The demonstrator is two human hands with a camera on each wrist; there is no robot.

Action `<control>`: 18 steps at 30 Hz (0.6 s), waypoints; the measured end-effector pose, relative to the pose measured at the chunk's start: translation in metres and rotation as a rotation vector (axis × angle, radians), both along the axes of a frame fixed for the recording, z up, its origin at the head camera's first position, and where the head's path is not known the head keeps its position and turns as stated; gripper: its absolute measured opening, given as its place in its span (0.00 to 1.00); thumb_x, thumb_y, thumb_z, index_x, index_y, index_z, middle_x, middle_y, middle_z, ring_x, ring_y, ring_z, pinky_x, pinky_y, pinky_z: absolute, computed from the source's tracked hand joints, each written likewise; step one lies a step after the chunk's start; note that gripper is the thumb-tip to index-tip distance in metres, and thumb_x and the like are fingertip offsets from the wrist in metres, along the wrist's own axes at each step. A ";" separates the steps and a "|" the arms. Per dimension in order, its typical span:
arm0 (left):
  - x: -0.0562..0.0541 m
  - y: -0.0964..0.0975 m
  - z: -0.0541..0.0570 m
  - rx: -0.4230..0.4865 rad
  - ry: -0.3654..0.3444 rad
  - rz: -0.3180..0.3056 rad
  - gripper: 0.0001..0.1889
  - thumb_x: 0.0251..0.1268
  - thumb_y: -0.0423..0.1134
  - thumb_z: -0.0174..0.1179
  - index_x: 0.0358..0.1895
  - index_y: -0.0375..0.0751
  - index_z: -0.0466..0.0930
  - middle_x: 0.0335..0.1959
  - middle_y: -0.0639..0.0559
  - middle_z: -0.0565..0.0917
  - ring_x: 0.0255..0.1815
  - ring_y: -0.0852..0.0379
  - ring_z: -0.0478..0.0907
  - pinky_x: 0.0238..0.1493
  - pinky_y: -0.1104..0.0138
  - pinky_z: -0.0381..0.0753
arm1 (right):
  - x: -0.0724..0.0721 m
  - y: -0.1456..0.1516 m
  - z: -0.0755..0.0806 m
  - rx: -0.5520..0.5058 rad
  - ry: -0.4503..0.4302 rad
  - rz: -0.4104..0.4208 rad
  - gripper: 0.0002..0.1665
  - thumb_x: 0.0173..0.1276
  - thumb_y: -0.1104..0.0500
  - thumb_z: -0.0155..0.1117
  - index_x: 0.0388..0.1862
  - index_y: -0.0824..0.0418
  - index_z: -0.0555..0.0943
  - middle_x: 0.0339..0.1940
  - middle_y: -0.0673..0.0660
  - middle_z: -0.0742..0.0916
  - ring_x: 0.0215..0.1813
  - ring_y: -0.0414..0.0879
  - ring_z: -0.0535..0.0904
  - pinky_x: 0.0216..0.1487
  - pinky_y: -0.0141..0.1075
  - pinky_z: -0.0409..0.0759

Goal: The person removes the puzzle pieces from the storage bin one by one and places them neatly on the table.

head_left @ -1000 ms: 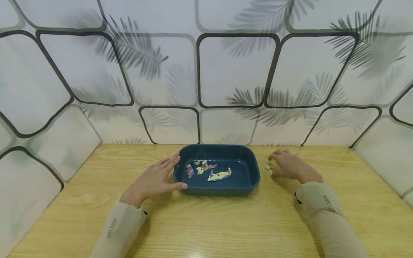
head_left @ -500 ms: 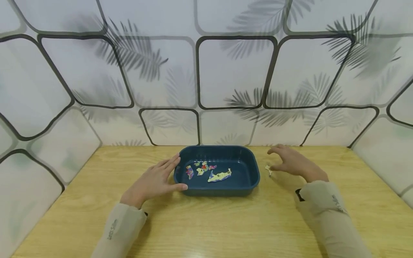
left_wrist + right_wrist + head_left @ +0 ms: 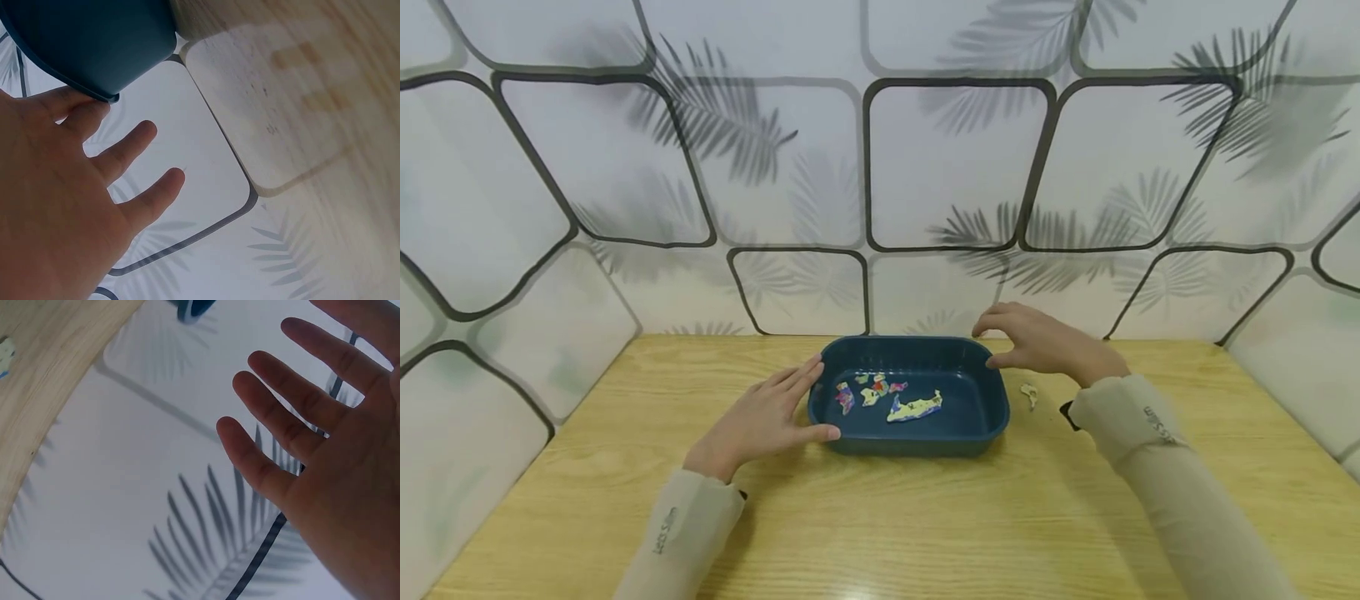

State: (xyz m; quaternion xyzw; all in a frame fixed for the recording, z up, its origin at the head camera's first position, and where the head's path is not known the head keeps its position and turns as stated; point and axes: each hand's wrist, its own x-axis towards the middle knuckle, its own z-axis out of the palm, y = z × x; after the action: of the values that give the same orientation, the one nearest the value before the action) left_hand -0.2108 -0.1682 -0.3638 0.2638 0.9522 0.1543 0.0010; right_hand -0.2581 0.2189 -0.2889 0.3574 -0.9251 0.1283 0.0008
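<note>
"Tray [image 3: 907,447] first: where was it?"

"It sat on the wooden table [image 3: 865,517], dark blue, close to the leaf-print far wall [image 3: 955,167]. Inside, a long cream-and-blue piece [image 3: 915,407] lay right of the middle, toward the near side. A multicoloured piece [image 3: 845,398] lay at left, with a cluster of small pieces [image 3: 870,397] between the two. One pale piece [image 3: 1029,393] lay outside, on the wood just right of the tray."

"And your left hand [image 3: 763,423]?"

"I rested it at the tray's left end, fingers extended and uncurled along the left rim, thumb over the near-left corner. The left wrist view showed two fingers spread clear of the rim."

"Your right hand [image 3: 1045,342]?"

"I had it raised at the far-right corner, fingers apart and loosely bent, holding nothing. Its thumb showed against the rim; I could not tell whether it touched."

"Clothing?"

"Pale sleeves [image 3: 677,525], lettered near the cuffs, covered my forearms."
</note>
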 end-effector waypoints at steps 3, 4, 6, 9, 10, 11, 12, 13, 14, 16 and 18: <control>0.000 0.000 0.000 -0.005 0.004 -0.003 0.52 0.64 0.69 0.60 0.80 0.35 0.56 0.81 0.43 0.56 0.77 0.34 0.58 0.67 0.34 0.62 | -0.003 -0.011 0.001 0.030 -0.035 0.009 0.20 0.66 0.64 0.73 0.55 0.68 0.82 0.58 0.65 0.81 0.63 0.66 0.74 0.62 0.61 0.73; 0.000 0.001 0.000 -0.004 0.003 -0.002 0.52 0.64 0.69 0.60 0.80 0.35 0.56 0.81 0.44 0.56 0.77 0.34 0.58 0.67 0.34 0.61 | -0.004 -0.015 0.001 0.039 -0.042 0.012 0.20 0.66 0.63 0.73 0.56 0.68 0.82 0.58 0.65 0.81 0.62 0.65 0.75 0.61 0.60 0.73; -0.001 0.001 0.001 -0.004 0.003 -0.003 0.52 0.64 0.69 0.60 0.80 0.36 0.56 0.81 0.44 0.56 0.77 0.35 0.58 0.68 0.34 0.61 | -0.005 -0.020 0.001 0.060 -0.056 0.018 0.20 0.67 0.62 0.72 0.57 0.67 0.82 0.59 0.65 0.81 0.62 0.65 0.75 0.61 0.60 0.74; -0.001 0.002 0.000 -0.006 0.001 -0.003 0.52 0.64 0.69 0.60 0.80 0.36 0.56 0.82 0.45 0.55 0.77 0.35 0.58 0.68 0.34 0.61 | -0.006 -0.027 0.002 0.088 -0.078 0.022 0.21 0.68 0.61 0.72 0.58 0.66 0.81 0.59 0.65 0.80 0.61 0.64 0.76 0.60 0.59 0.75; -0.001 0.002 0.000 -0.007 0.001 -0.002 0.52 0.64 0.69 0.60 0.80 0.36 0.56 0.82 0.45 0.55 0.77 0.35 0.58 0.68 0.34 0.61 | -0.007 -0.030 0.002 0.098 -0.085 0.022 0.21 0.68 0.60 0.72 0.58 0.66 0.81 0.60 0.65 0.80 0.61 0.63 0.76 0.60 0.58 0.75; -0.001 0.002 0.000 -0.009 0.001 -0.002 0.52 0.64 0.69 0.60 0.80 0.36 0.56 0.82 0.45 0.55 0.77 0.35 0.58 0.68 0.34 0.61 | -0.008 -0.032 0.002 0.107 -0.093 0.022 0.21 0.68 0.60 0.72 0.58 0.66 0.81 0.60 0.65 0.80 0.60 0.63 0.76 0.60 0.58 0.75; -0.001 0.002 0.000 -0.010 0.002 0.000 0.52 0.64 0.69 0.60 0.80 0.36 0.56 0.82 0.45 0.55 0.77 0.35 0.58 0.68 0.34 0.61 | -0.009 -0.035 0.003 0.113 -0.098 0.026 0.21 0.68 0.60 0.72 0.58 0.66 0.81 0.59 0.64 0.81 0.60 0.63 0.77 0.59 0.57 0.76; -0.001 0.002 0.001 -0.006 0.004 -0.001 0.52 0.64 0.69 0.60 0.80 0.35 0.56 0.82 0.45 0.55 0.77 0.35 0.58 0.68 0.34 0.62 | -0.010 -0.038 0.003 0.120 -0.107 0.030 0.22 0.68 0.60 0.72 0.58 0.66 0.81 0.58 0.64 0.81 0.59 0.62 0.77 0.59 0.57 0.76; -0.001 0.002 0.001 -0.006 0.006 0.000 0.52 0.64 0.69 0.60 0.80 0.35 0.57 0.81 0.44 0.56 0.76 0.35 0.58 0.68 0.34 0.62 | -0.011 -0.040 0.003 0.125 -0.117 0.037 0.22 0.68 0.60 0.72 0.58 0.67 0.81 0.58 0.64 0.81 0.58 0.62 0.78 0.58 0.56 0.77; -0.001 0.001 0.001 -0.005 0.009 0.002 0.51 0.64 0.68 0.60 0.80 0.35 0.57 0.81 0.44 0.56 0.76 0.35 0.59 0.68 0.34 0.62 | -0.014 -0.046 0.001 0.143 -0.132 0.056 0.22 0.67 0.61 0.73 0.58 0.67 0.81 0.58 0.64 0.81 0.56 0.61 0.79 0.57 0.54 0.78; -0.001 0.000 0.001 -0.004 0.007 0.004 0.51 0.64 0.68 0.61 0.80 0.35 0.57 0.81 0.44 0.56 0.76 0.35 0.59 0.68 0.34 0.62 | -0.017 -0.051 -0.002 0.164 -0.152 0.079 0.23 0.66 0.62 0.73 0.58 0.68 0.81 0.57 0.64 0.82 0.55 0.60 0.79 0.56 0.53 0.78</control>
State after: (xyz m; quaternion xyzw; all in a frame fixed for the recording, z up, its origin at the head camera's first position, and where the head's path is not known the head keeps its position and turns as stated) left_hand -0.2114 -0.1678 -0.3627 0.2623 0.9530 0.1515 -0.0020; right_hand -0.2746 0.1679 -0.2910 0.3817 -0.9151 0.0787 -0.1037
